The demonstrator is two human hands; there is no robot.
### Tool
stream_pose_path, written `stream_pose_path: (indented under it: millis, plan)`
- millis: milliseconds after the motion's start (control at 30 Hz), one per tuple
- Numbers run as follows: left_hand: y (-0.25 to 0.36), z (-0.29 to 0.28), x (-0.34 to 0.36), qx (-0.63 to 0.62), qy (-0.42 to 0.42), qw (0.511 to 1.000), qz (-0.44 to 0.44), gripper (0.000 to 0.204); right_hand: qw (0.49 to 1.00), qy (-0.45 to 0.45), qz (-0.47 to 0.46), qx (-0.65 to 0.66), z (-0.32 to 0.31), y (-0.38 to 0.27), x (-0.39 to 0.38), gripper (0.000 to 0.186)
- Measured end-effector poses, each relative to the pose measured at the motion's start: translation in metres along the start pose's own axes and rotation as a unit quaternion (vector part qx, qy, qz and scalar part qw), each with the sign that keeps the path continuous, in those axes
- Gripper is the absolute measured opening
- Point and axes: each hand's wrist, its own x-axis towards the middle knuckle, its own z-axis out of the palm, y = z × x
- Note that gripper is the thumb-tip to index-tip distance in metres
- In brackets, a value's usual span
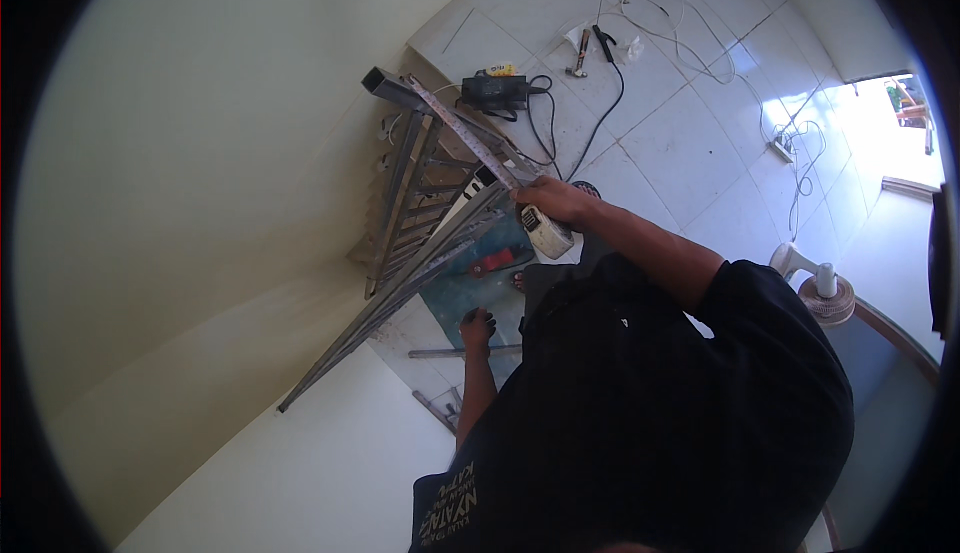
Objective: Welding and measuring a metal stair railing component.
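My right hand (pixel 550 203) grips a white tape measure (pixel 548 235), its pale blade (pixel 460 128) stretched up-left to the open end of a square steel tube (pixel 385 88). Below that tube lean grey steel frames with several crossbars (pixel 430 190) and long steel bars (pixel 350 333), against the pale wall. My left hand (pixel 478 326) hangs lower, beside the bars, fingers loosely bent and apart with nothing visible in them. A red and black tool (pixel 492 263), too hidden to name, lies on a teal sheet (pixel 445 298) beneath the bars.
On the white tiled floor (pixel 680 163) sit a black welding machine (pixel 492 93), hammer (pixel 580 53), electrode holder (pixel 603 41), cables and power strip (pixel 785 148). A fan (pixel 826 298) stands at right near a bright doorway (pixel 880 123). Loose steel pieces (pixel 437 413) lie low on the left.
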Motion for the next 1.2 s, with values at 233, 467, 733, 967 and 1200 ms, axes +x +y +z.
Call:
stream_pose_path:
  millis: [233,467,733,967,1200]
  plan:
    - [0.004,0.004,-0.004,-0.008,-0.003,1.0,0.0,0.031,1.0,-0.01,-0.002,0.022,0.0,-0.008,-0.008,0.039]
    - [0.004,0.004,-0.005,-0.004,0.007,1.0,-0.008,0.031,1.0,0.016,0.01,0.0,0.001,0.0,-0.001,0.039]
    - [0.002,0.005,-0.001,-0.002,-0.003,1.0,-0.003,0.03,1.0,0.0,0.002,0.005,0.001,0.0,0.0,0.039]
    - [-0.006,-0.001,0.009,0.015,-0.025,0.999,-0.018,0.035,1.0,-0.009,0.006,0.008,0.002,-0.01,-0.008,0.038]
    - [-0.001,0.003,0.006,0.015,-0.023,0.999,-0.017,0.035,1.0,-0.018,-0.007,-0.005,-0.002,-0.001,-0.001,0.038]
